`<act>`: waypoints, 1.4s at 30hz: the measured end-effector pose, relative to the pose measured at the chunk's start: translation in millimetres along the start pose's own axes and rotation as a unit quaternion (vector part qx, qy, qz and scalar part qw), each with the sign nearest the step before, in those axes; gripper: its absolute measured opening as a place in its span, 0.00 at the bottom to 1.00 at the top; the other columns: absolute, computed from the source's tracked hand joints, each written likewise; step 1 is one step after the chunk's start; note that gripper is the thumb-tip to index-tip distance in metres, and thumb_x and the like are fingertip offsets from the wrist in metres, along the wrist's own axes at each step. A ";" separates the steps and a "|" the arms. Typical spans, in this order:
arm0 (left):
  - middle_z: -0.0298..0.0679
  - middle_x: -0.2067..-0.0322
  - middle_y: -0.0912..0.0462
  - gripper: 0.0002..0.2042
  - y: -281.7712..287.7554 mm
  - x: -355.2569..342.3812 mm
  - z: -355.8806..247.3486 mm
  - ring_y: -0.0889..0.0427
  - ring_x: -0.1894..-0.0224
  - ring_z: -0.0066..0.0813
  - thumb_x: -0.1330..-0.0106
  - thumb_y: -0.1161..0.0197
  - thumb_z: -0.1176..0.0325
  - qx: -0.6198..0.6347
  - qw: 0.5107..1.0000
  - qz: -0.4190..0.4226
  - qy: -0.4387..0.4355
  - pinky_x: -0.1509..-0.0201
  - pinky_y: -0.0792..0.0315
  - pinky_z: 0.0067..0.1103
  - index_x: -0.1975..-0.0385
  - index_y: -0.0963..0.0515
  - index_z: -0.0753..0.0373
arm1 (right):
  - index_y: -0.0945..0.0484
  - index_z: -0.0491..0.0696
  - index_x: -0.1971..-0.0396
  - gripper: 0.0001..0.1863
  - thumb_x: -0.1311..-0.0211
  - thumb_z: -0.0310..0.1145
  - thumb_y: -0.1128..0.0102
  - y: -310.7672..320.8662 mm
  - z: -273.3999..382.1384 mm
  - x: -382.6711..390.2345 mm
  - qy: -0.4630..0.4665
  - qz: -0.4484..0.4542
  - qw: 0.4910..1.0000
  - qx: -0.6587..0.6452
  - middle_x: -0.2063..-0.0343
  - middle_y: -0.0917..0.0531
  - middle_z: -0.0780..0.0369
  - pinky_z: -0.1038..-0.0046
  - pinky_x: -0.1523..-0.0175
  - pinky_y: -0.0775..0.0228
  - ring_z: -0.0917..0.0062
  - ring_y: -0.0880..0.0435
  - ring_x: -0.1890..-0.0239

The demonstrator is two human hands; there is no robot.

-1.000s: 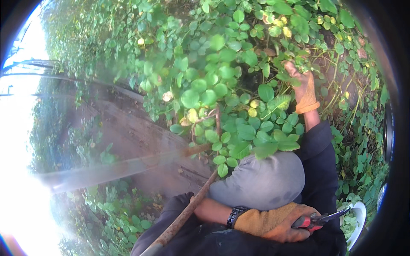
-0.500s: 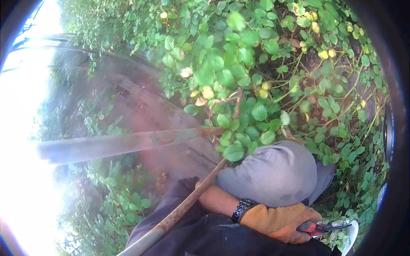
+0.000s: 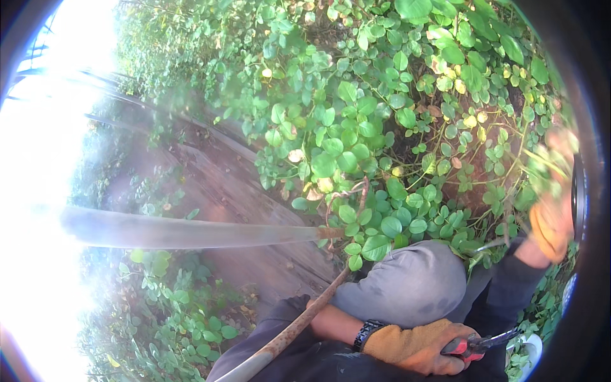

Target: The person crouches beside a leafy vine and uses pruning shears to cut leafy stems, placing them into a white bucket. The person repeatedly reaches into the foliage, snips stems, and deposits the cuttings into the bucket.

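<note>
My left hand (image 3: pixel 420 347), in an orange-tan glove with bare fingers and a dark watch at the wrist, is closed round pruning shears (image 3: pixel 464 347) with red and black handles. Their blades point right, low beside my bent knee. At the far right edge, my right hand (image 3: pixel 560 204) is raised and blurred, with an orange glove over its palm. Blurred leafy stems (image 3: pixel 542 173) stand out against it and appear gripped in its fingers. Just past the shears is the pale rim of a white container (image 3: pixel 536 356) with green leaves in it.
Dense leafy bushes (image 3: pixel 337 134) fill the middle and right. A rusty pole (image 3: pixel 286 334) slants up past my left forearm, and a pale bar (image 3: pixel 191 230) runs left from near its top. My grey-clad knee (image 3: pixel 407 280) presses near the leaves. A dirt path (image 3: pixel 223 172) lies left.
My right hand has come into view at the right with blurred leafy stems. The left hand still grips the shears. The view has shifted, so the plants and knee sit lower.
</note>
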State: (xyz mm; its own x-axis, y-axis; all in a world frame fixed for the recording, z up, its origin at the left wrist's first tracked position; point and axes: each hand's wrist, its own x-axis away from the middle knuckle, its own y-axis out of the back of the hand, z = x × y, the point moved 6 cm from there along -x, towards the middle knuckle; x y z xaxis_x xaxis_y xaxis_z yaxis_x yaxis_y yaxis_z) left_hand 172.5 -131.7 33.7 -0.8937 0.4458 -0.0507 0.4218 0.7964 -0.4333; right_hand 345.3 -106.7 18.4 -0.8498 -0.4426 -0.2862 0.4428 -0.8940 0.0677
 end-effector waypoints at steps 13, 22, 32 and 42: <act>0.37 0.54 0.18 0.16 31.1 24.2 -25.3 0.19 0.53 0.23 0.35 0.35 0.70 0.056 0.998 0.039 -0.009 0.46 0.26 0.20 0.48 0.23 0.65 | 0.19 0.55 0.43 0.26 0.40 0.18 0.46 -140.3 -90.9 -230.4 0.156 0.176 0.924 0.302 0.72 0.16 0.52 0.59 0.62 0.26 0.61 0.15 0.71; 0.38 0.57 0.16 0.14 43.9 21.2 -13.1 0.19 0.54 0.25 0.31 0.32 0.74 0.232 0.971 0.059 0.002 0.48 0.27 0.22 0.48 0.19 0.68 | 0.15 0.47 0.53 0.10 0.29 0.32 0.37 -80.7 -127.8 -220.9 -0.019 0.040 0.999 0.024 0.63 0.13 0.65 0.78 0.59 0.25 0.82 0.16 0.63; 0.38 0.55 0.17 0.14 45.7 12.8 -2.7 0.20 0.52 0.26 0.31 0.33 0.73 0.214 0.976 0.048 0.009 0.46 0.28 0.22 0.47 0.21 0.67 | 0.22 0.48 0.37 0.25 0.32 0.37 0.36 -116.8 -121.9 -340.4 0.178 -0.035 0.941 0.284 0.50 0.12 0.55 0.70 0.41 0.26 0.67 0.14 0.50; 0.38 0.53 0.19 0.15 49.7 7.9 2.5 0.20 0.51 0.26 0.31 0.34 0.72 0.192 0.981 0.026 0.012 0.44 0.28 0.22 0.46 0.22 0.66 | 0.17 0.45 0.50 0.16 0.27 0.38 0.47 -141.6 -140.7 -366.1 0.193 0.063 0.913 0.353 0.56 0.13 0.49 0.60 0.49 0.25 0.55 0.14 0.55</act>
State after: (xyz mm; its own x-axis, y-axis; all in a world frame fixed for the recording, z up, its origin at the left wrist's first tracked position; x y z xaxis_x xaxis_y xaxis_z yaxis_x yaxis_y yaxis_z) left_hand 186.1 -89.6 9.5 -0.8667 0.4949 -0.0631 0.3744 0.5617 -0.7377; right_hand 633.8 191.7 -20.8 -0.5800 -0.6089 -0.5411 0.1185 -0.7203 0.6835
